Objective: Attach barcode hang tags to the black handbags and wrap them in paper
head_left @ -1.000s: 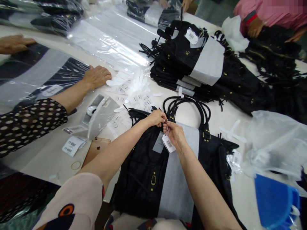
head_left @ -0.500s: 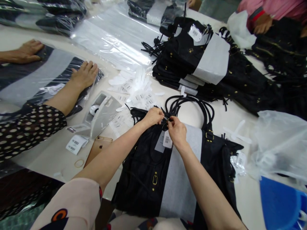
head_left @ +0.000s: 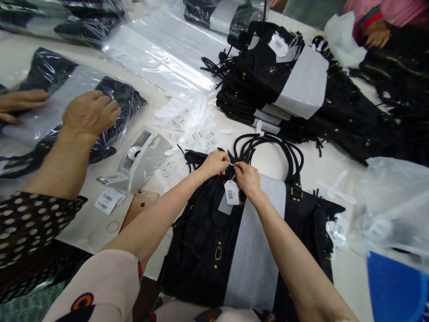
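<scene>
A black handbag (head_left: 201,250) with a grey paper band (head_left: 251,250) lies flat in front of me, its black handles (head_left: 268,145) looped toward the table's middle. My left hand (head_left: 216,163) and my right hand (head_left: 246,176) meet at the base of the handles, both pinched on a thin white tag fastener. A white barcode tag (head_left: 231,193) hangs just below my fingers, over the bag.
A co-worker's hands (head_left: 89,114) press a plastic-bagged black bag (head_left: 67,89) at left. Loose white tags (head_left: 191,125), a tape dispenser (head_left: 140,156), a phone (head_left: 139,203), a stack of black bags (head_left: 278,85), crumpled plastic (head_left: 392,201) and a blue object (head_left: 398,286) lie around. Another person's hand (head_left: 377,31) works far right.
The barcode tag now hangs free below my pinched fingers instead of under my right hand. The co-worker's hands have shifted left and back over the bagged bag.
</scene>
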`<state>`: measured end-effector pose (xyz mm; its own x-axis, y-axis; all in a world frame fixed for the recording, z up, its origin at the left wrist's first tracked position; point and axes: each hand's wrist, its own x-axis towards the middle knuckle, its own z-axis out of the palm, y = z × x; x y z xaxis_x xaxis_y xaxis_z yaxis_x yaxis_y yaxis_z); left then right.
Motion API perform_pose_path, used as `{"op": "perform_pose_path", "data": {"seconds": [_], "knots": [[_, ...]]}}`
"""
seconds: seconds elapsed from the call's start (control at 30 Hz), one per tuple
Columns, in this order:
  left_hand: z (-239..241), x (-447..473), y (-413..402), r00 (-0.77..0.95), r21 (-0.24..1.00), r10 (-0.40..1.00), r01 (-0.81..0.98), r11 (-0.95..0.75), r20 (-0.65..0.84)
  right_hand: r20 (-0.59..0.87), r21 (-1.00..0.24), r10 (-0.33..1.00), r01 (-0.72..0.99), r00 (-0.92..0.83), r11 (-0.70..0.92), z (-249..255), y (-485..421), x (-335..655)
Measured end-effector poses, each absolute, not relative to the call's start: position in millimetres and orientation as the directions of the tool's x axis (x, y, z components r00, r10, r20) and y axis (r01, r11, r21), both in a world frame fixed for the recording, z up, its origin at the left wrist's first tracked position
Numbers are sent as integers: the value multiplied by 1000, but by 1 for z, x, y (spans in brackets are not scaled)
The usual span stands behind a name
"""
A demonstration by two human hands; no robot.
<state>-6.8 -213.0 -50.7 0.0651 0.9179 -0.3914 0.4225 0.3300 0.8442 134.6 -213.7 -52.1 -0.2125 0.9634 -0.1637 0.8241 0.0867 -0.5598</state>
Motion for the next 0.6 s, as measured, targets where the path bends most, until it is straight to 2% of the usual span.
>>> {"op": "perform_pose_path", "data": {"seconds": [0.1, 0.23, 0.37, 0.6], "knots": [[-53, -6, -212, 79, 844, 918, 430, 319, -388, -180, -692, 966, 722, -185, 9, -58, -212, 137], [-58, -4, -209, 99, 868, 928, 399, 294, -360, -204, -778, 962, 626, -181, -47, -62, -210, 140], [-62, -2, -207, 129, 885, 931, 379, 272, -342, -203, -810, 963, 583, -179, -62, -62, -210, 141], [-61, 2, -206, 70, 846, 942, 466, 259, -327, -201, -810, 964, 583, -173, -64, -63, -211, 141]]}}
